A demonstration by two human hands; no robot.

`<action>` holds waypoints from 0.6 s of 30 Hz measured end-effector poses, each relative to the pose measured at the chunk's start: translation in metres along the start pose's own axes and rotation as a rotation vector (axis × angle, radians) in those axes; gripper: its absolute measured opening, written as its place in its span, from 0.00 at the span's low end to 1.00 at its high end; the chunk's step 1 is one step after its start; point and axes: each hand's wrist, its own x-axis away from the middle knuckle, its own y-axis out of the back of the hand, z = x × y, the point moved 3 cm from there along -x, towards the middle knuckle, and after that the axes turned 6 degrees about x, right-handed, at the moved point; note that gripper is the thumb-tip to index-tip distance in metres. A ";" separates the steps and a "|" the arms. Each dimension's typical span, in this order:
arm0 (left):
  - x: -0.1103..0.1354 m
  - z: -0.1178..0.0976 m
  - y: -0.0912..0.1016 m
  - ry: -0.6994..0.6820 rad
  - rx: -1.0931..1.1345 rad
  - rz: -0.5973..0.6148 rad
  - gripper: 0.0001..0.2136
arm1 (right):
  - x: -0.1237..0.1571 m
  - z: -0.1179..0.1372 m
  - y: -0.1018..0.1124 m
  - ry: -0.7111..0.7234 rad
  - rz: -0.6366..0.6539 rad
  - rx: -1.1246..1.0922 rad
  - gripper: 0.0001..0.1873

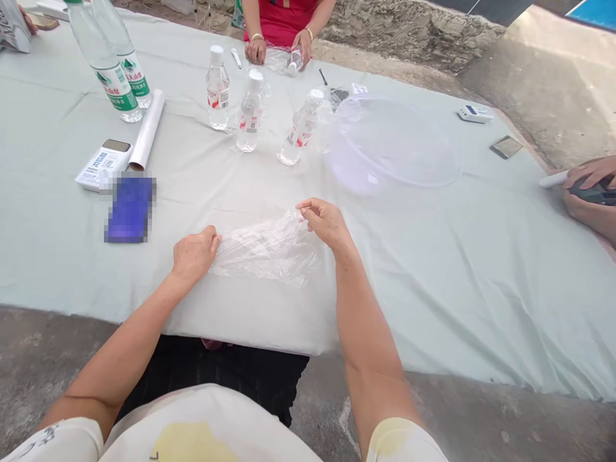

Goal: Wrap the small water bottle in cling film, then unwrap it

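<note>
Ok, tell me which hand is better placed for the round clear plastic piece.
Right hand, probably: it pinches the crumpled clear film on the side nearer that plastic piece, while the left hand sits farther away.

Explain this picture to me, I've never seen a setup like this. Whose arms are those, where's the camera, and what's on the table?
This picture comes from a camera worn on a person's head, looking forward and down, so the two bare arms rising from the bottom edge are the wearer's own. The left hand and the right hand hold a crumpled, see-through plastic sheet between them. The table is covered with a pale green cloth. On it stand small plastic bottles and two larger green-labelled water bottles, with a white roll and a large round see-through plastic piece nearby. Across the table, another person's hand rests on a small bottle. At the right edge, a third person's hand holds something dark.
</note>
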 end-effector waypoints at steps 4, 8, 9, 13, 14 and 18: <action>0.021 0.009 -0.017 -0.073 -0.004 -0.100 0.18 | -0.030 -0.001 -0.016 -0.029 -0.033 0.272 0.09; 0.031 0.004 -0.028 -0.514 -0.026 -0.321 0.22 | -0.036 0.001 -0.028 -0.039 -0.097 0.460 0.09; 0.032 0.001 -0.030 -0.661 -0.041 -0.332 0.25 | -0.036 0.002 -0.030 -0.030 -0.102 0.476 0.09; 0.028 -0.006 -0.027 -1.107 -0.108 -0.206 0.25 | -0.034 0.001 -0.031 -0.003 -0.112 0.494 0.09; 0.027 -0.008 -0.026 -1.183 -0.118 -0.153 0.23 | -0.035 0.001 -0.031 -0.006 -0.111 0.496 0.09; 0.022 -0.017 -0.019 -1.315 -0.181 0.046 0.23 | -0.038 0.001 -0.028 0.000 -0.095 0.527 0.10</action>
